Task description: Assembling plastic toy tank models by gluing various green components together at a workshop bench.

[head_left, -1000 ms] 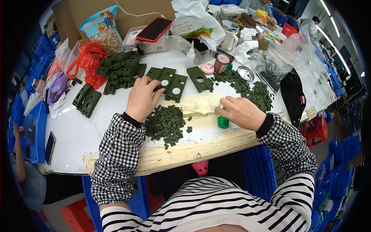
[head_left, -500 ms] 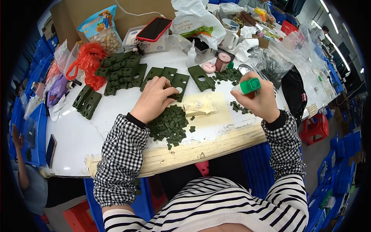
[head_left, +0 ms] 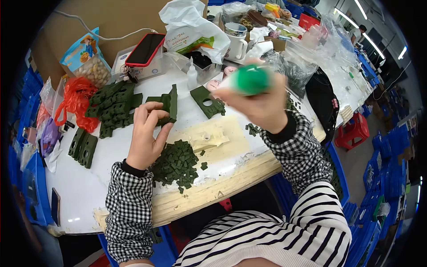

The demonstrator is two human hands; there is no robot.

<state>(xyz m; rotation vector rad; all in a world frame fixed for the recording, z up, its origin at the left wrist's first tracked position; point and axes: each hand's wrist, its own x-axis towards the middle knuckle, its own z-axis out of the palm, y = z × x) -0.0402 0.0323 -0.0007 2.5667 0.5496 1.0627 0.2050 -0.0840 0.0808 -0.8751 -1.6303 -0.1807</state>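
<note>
My left hand (head_left: 146,133) is closed on a dark green plastic plate (head_left: 172,103), which it tips up on edge at the middle of the table. My right hand (head_left: 269,107), smeared by motion, grips a bottle with a green cap (head_left: 252,80) above the table to the right. Below the left fingers lies a pile of small dark green pieces (head_left: 175,165). Beside the pile sits a cream-coloured block (head_left: 208,139) with a round white stub on top. Another green plate with a round hole (head_left: 200,94) lies flat between the hands.
Stacked green plates (head_left: 111,100) and two loose ones (head_left: 83,149) lie on the left by a red plastic bag (head_left: 78,102). Behind stand a red-cased phone (head_left: 144,50), a small white squeeze bottle (head_left: 192,76) and a white mug (head_left: 235,44). A black bag (head_left: 319,104) lies on the right.
My view has shifted. The left hand has tipped a green plate up on edge. The right hand has swung left and away from me with the green-capped bottle.
</note>
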